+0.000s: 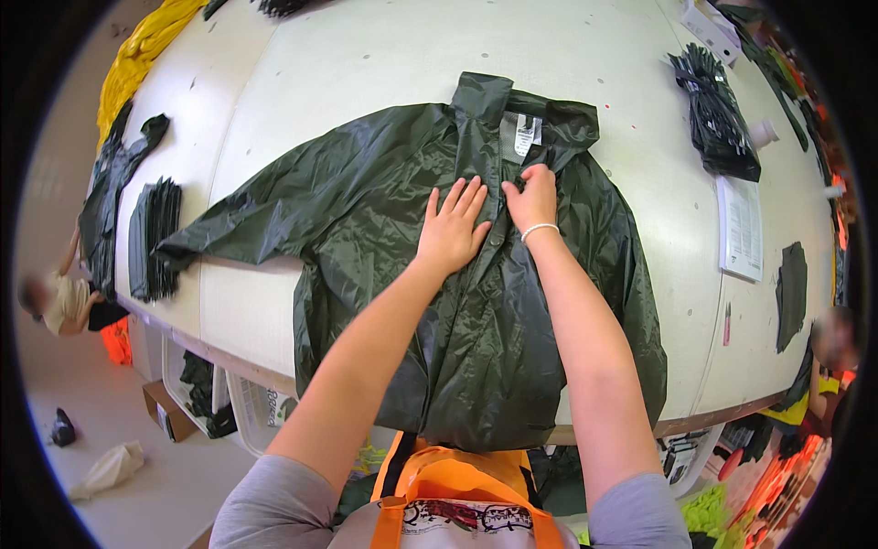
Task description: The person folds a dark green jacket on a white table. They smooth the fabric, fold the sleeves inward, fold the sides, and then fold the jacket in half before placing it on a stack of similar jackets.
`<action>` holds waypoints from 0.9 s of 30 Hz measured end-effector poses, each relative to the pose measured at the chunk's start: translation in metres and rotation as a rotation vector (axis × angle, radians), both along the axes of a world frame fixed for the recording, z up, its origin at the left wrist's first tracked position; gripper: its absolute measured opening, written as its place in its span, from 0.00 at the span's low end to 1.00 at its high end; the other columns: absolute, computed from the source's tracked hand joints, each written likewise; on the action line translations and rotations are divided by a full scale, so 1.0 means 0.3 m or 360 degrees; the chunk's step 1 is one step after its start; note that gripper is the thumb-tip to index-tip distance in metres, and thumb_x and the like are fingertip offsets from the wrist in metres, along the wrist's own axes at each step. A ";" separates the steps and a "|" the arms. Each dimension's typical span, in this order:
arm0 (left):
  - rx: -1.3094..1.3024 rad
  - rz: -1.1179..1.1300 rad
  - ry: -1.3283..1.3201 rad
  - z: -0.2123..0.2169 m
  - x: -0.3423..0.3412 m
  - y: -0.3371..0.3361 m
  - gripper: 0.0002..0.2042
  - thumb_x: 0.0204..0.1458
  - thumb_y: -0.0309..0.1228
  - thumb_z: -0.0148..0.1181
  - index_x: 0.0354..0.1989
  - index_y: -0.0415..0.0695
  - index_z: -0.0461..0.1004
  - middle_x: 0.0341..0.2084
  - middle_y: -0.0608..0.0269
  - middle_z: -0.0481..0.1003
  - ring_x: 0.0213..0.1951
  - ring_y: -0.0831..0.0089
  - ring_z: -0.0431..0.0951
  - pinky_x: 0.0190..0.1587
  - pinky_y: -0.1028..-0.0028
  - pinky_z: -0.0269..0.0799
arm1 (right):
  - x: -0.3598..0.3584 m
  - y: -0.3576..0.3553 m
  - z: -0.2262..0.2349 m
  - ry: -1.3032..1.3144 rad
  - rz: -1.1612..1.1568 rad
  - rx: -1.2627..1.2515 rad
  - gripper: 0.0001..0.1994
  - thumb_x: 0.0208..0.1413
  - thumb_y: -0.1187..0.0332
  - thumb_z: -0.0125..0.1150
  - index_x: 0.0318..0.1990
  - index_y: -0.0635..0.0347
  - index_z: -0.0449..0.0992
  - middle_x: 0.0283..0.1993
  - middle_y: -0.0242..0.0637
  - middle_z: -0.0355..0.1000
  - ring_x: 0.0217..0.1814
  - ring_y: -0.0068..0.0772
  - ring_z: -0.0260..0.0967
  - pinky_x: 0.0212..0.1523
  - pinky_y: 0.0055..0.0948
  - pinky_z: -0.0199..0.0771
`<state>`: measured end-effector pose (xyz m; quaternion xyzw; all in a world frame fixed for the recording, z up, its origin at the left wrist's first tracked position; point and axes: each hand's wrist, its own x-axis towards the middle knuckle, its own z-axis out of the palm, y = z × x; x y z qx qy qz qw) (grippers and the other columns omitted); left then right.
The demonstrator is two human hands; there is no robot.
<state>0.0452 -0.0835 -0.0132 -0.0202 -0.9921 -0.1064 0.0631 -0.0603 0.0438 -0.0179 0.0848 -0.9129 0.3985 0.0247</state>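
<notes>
A dark green, shiny rain jacket [366, 183] lies front up on the table, its collar away from me and its hem hanging over the near edge. One sleeve stretches out to the left. Inside the neck a white label [524, 137] shows. My left hand [452, 229] rests flat on the jacket's chest, fingers spread, just left of the front opening. My right hand [533, 201], with a pale bracelet at the wrist, has its fingers bent and closed on the jacket's front edge below the collar.
On the pale table [329, 55], a stack of folded dark green garments [155, 240] stands left. At right lie a tied dark bundle [718, 110], white papers [741, 229], a pen [727, 325] and a folded dark cloth [792, 297]. People [69, 304] are at both sides.
</notes>
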 end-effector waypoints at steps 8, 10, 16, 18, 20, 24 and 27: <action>-0.0003 0.0056 -0.0178 0.020 -0.012 -0.006 0.40 0.45 0.48 0.59 0.67 0.49 0.50 0.68 0.66 0.47 0.68 0.66 0.45 0.66 0.53 0.40 | -0.061 0.025 0.096 -0.0510 0.0102 0.0709 0.12 0.47 0.65 0.62 0.28 0.68 0.78 0.35 0.55 0.75 0.40 0.55 0.73 0.43 0.41 0.75; 0.0092 0.0054 -0.0197 0.037 -0.004 -0.002 0.42 0.43 0.50 0.60 0.67 0.49 0.50 0.67 0.65 0.48 0.68 0.66 0.45 0.66 0.53 0.40 | -0.065 0.034 0.061 -0.0427 0.0097 0.0669 0.12 0.46 0.64 0.61 0.28 0.66 0.78 0.34 0.53 0.75 0.39 0.54 0.74 0.42 0.42 0.74; 0.0207 0.0084 -0.0072 0.026 -0.017 -0.005 0.45 0.41 0.57 0.59 0.65 0.45 0.53 0.67 0.63 0.50 0.68 0.65 0.47 0.66 0.52 0.40 | -0.116 0.103 0.024 -0.0306 -0.0318 -0.0522 0.09 0.49 0.69 0.59 0.23 0.65 0.71 0.21 0.40 0.72 0.24 0.36 0.72 0.29 0.32 0.71; 0.0192 0.0101 -0.0049 0.018 -0.016 -0.009 0.45 0.41 0.59 0.58 0.65 0.44 0.54 0.67 0.63 0.50 0.68 0.65 0.47 0.66 0.52 0.40 | -0.064 0.150 0.025 -0.0468 -0.0374 -0.0521 0.10 0.53 0.71 0.57 0.23 0.65 0.68 0.17 0.36 0.69 0.19 0.28 0.70 0.25 0.29 0.70; 0.0221 0.0104 -0.0068 0.018 -0.012 -0.006 0.45 0.41 0.59 0.58 0.65 0.44 0.53 0.67 0.63 0.50 0.68 0.65 0.47 0.66 0.52 0.40 | -0.010 0.150 0.029 -0.0176 -0.0315 -0.0109 0.08 0.48 0.75 0.61 0.34 0.63 0.68 0.32 0.43 0.69 0.34 0.38 0.70 0.35 0.33 0.70; 0.0200 0.0114 -0.0094 0.012 -0.012 -0.013 0.45 0.41 0.59 0.57 0.65 0.45 0.53 0.67 0.63 0.50 0.68 0.65 0.47 0.66 0.52 0.40 | 0.056 -0.002 0.192 0.0724 0.0484 0.0645 0.17 0.40 0.69 0.67 0.40 0.57 0.71 0.42 0.39 0.66 0.49 0.41 0.63 0.49 0.37 0.61; 0.0202 0.0108 -0.0126 0.015 -0.022 -0.016 0.45 0.42 0.60 0.56 0.66 0.45 0.52 0.67 0.63 0.49 0.68 0.66 0.46 0.66 0.51 0.40 | 0.093 -0.046 0.212 0.0265 0.0881 0.1269 0.12 0.39 0.63 0.66 0.33 0.55 0.76 0.35 0.34 0.70 0.48 0.36 0.64 0.47 0.34 0.59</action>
